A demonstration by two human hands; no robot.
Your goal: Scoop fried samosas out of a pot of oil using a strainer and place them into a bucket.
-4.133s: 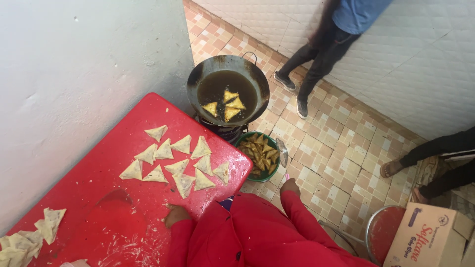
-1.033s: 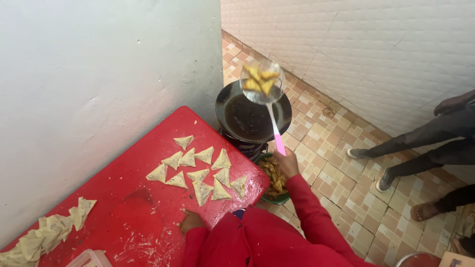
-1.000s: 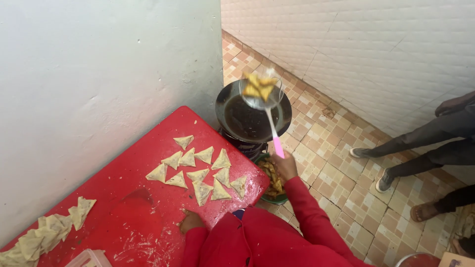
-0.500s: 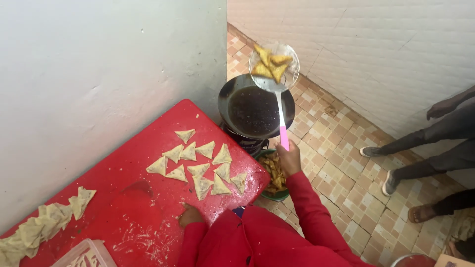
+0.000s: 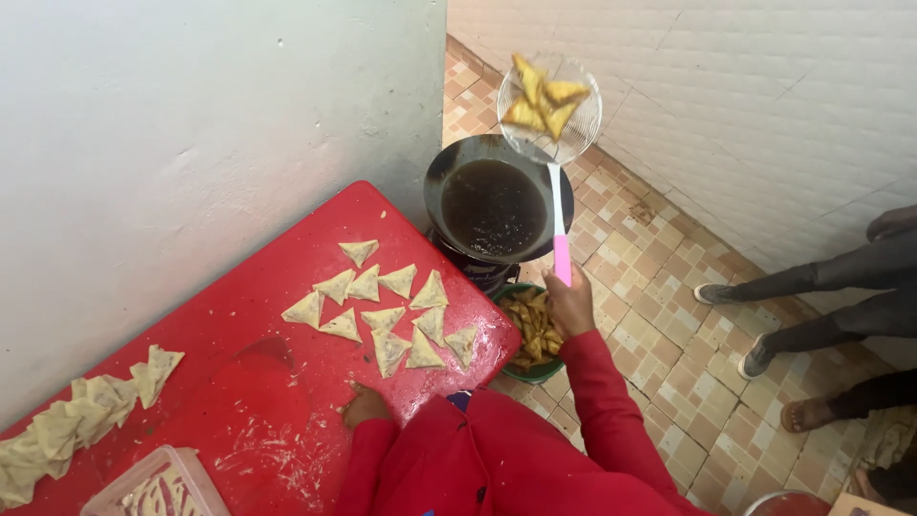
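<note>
Right hand: the right hand, just right of frame centre, has its grip clamped on the pink handle of a round wire-mesh skimmer.
Skimmer: it is lifted high in the upper middle of the frame, above and slightly right of the pan, its basket loaded with golden fried triangular pastries, blurred.
Pan: a black round frying pan of dark oil sits on a burner below the skimmer, just past the red surface's corner.
Left hand: the left hand rests on the red surface at lower centre, fingers curled under; whether it holds anything, I cannot tell.
Raw pieces: pale uncooked triangular pastries lie spread on the red surface, centre frame.
Bowl: a green bowl of fried pastries sits on the tiled floor beside the right hand.
Bystander: another person's dark-trousered legs stand at the right edge.
</note>
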